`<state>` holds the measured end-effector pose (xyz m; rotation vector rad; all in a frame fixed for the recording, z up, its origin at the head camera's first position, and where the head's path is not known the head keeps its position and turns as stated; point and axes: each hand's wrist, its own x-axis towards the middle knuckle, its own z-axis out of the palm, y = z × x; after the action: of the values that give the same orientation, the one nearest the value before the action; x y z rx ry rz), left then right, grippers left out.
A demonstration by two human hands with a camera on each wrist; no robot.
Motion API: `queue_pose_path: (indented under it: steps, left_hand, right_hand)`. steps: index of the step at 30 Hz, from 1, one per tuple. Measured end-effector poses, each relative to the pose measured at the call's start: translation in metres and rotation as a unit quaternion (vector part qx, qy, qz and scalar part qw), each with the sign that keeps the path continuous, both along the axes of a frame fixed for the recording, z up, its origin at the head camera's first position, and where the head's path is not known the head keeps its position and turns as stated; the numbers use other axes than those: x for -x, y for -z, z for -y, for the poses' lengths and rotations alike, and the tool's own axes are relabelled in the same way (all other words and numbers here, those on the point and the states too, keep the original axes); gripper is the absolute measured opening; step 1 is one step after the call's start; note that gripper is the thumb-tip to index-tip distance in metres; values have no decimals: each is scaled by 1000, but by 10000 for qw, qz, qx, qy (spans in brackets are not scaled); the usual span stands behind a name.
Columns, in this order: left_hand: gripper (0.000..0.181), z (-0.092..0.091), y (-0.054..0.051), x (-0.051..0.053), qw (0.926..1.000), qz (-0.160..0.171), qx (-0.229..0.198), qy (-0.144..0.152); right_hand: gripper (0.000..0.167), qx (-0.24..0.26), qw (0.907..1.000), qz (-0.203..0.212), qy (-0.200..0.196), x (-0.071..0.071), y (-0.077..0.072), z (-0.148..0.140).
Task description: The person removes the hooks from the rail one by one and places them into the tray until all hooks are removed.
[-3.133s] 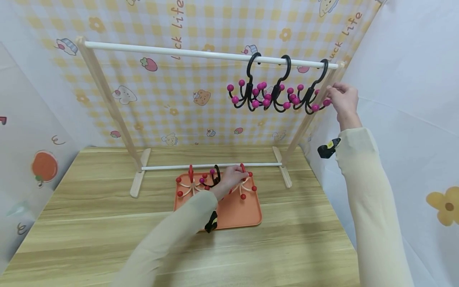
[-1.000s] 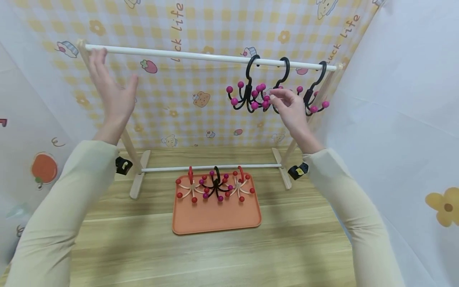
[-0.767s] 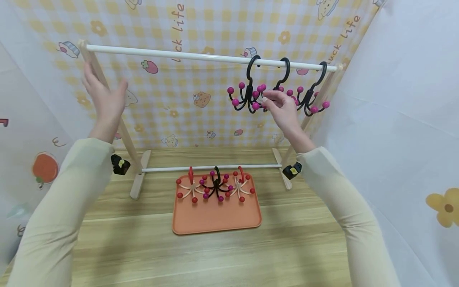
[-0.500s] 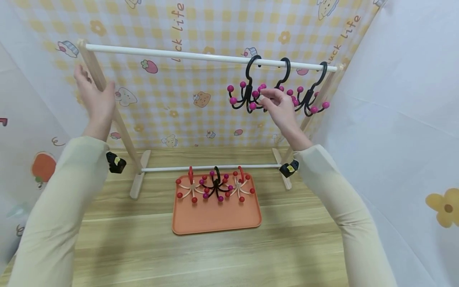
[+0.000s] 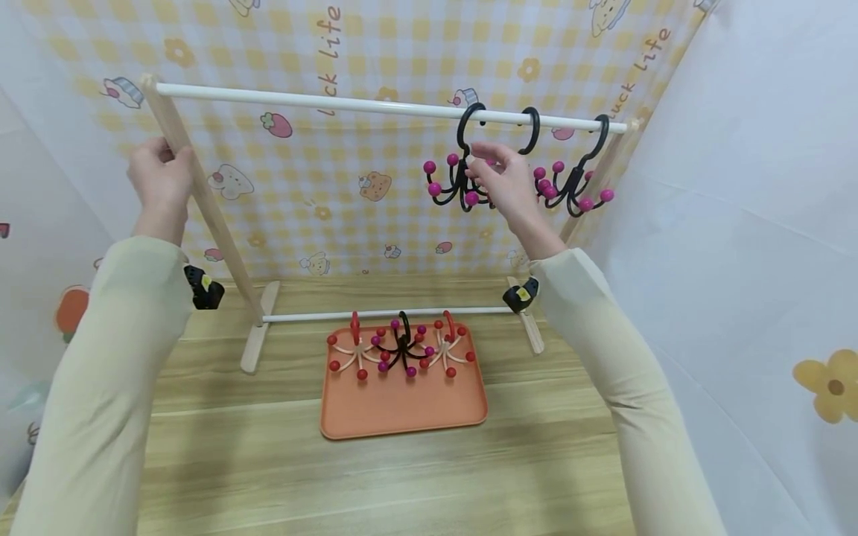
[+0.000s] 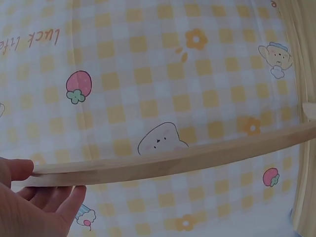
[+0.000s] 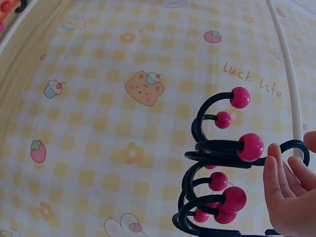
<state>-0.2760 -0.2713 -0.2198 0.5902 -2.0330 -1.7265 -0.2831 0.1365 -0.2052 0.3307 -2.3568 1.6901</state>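
Note:
My left hand [image 5: 161, 175] grips the left wooden post [image 6: 163, 167] of the rack, thumb on one side and curled fingers on the other. Three black octopus-style hangers with pink ball tips hang on the right part of the white top rail [image 5: 302, 99]. By the neck of the leftmost hanger [image 5: 462, 175], my right hand [image 5: 506, 179] is raised. In the right wrist view its fingers look nearly straight and the thumb stands apart from them. It partly hides the middle hanger [image 5: 532, 126]; the right hanger [image 5: 576, 181] hangs near the right post.
An orange tray [image 5: 402, 417] on the wooden table [image 5: 402, 484] bears two cream hangers with red hooks and a black hanger [image 5: 404, 344] between them. A white lower bar [image 5: 302, 317] runs behind the tray. A checked cloth [image 5: 322, 171] hangs behind the rack.
My left hand left the tray, rose to the top rail's left end, then moved down onto the left post. My right hand shifted left from the right hanger to the leftmost one.

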Motion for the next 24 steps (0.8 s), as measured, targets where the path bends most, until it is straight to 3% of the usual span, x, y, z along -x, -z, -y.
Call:
queue_pose_path:
  steps: [7,12,17,24]
  left_hand:
    - [41,2,-2,-3,9989,151,426,149]
    - [47,7,-3,-6,9961,340,571,574]
    - [53,14,-5,-9,9925,432,512,1023]
    - [55,16,-5,-10,9919,459,400,1112]
  right_hand:
    - [42,78,9998,188,-81,6,-8,11]
    - [43,244,9991,324,-147,11,-13,17]
    - [36,323,9990,297,-35,16,-14,20]
    - [26,398,9990,56,217,17,-16,17]
